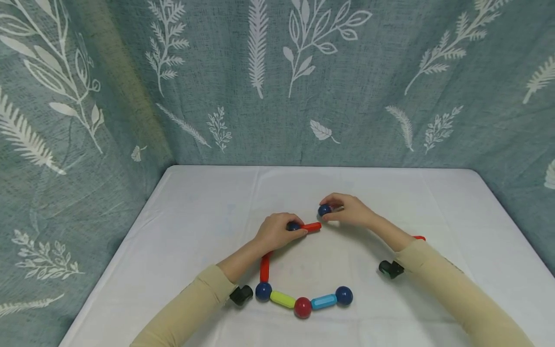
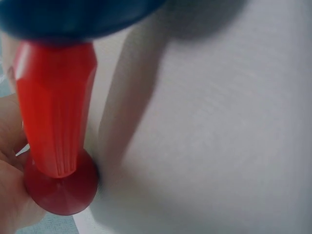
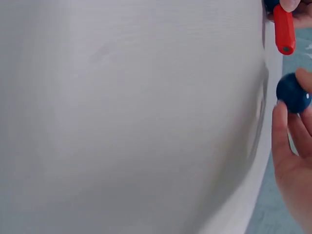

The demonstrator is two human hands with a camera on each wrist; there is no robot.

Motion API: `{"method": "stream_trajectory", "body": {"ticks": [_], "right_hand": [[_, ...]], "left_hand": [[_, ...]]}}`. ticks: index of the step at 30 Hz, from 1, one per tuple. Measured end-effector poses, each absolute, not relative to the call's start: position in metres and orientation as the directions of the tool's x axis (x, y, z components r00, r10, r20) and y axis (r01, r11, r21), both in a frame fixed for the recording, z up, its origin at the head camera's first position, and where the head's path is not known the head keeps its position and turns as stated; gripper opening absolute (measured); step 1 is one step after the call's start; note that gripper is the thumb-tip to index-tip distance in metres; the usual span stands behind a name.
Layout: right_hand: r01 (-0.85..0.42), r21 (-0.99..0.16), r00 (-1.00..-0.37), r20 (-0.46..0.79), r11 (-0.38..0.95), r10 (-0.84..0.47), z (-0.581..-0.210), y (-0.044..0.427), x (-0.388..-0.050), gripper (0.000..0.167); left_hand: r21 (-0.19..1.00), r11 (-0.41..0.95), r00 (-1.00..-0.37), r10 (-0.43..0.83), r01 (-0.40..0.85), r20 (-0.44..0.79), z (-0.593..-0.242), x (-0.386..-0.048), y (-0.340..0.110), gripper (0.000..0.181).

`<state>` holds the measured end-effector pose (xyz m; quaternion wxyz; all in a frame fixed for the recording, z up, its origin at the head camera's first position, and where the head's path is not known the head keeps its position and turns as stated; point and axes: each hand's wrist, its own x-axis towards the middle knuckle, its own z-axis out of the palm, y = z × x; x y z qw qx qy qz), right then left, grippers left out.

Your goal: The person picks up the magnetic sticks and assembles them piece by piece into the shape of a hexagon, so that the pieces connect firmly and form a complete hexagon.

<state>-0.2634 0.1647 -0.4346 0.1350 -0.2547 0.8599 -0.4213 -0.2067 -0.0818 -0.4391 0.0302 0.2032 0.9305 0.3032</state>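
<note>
My left hand [image 1: 276, 231] grips a dark blue ball [image 1: 293, 225] joined to a red rod [image 1: 312, 227], whose free end points right. To its right, my right hand [image 1: 350, 210] pinches another dark blue ball [image 1: 324, 210] a short gap from that free end; the right wrist view shows this ball [image 3: 292, 92] between thumb and fingertips. Below my left wrist runs a second red rod [image 1: 264, 269]. It ends at a blue ball [image 1: 263, 291]; in the left wrist view a red ball [image 2: 61, 187] sits at the rod's other end, close to my fingers.
From the lower blue ball a chain continues right: a lime-green rod [image 1: 283, 299], a red ball [image 1: 302, 307], a light blue rod [image 1: 324, 301] and a blue ball [image 1: 344, 296]. Another red piece [image 1: 419, 237] shows partly behind my right forearm. All lie on a white-covered table [image 1: 208, 193].
</note>
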Motion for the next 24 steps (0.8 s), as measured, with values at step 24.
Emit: {"method": "stream_trajectory", "body": {"ticks": [24], "right_hand": [[-0.18,-0.903,-0.833,-0.07,0.39,-0.548,-0.45,0.179,-0.238,0.039]], "left_hand": [[0.6,0.701,-0.909,0.4,0.386,0.116,-0.444,-0.206,-0.08,0.022]]}}
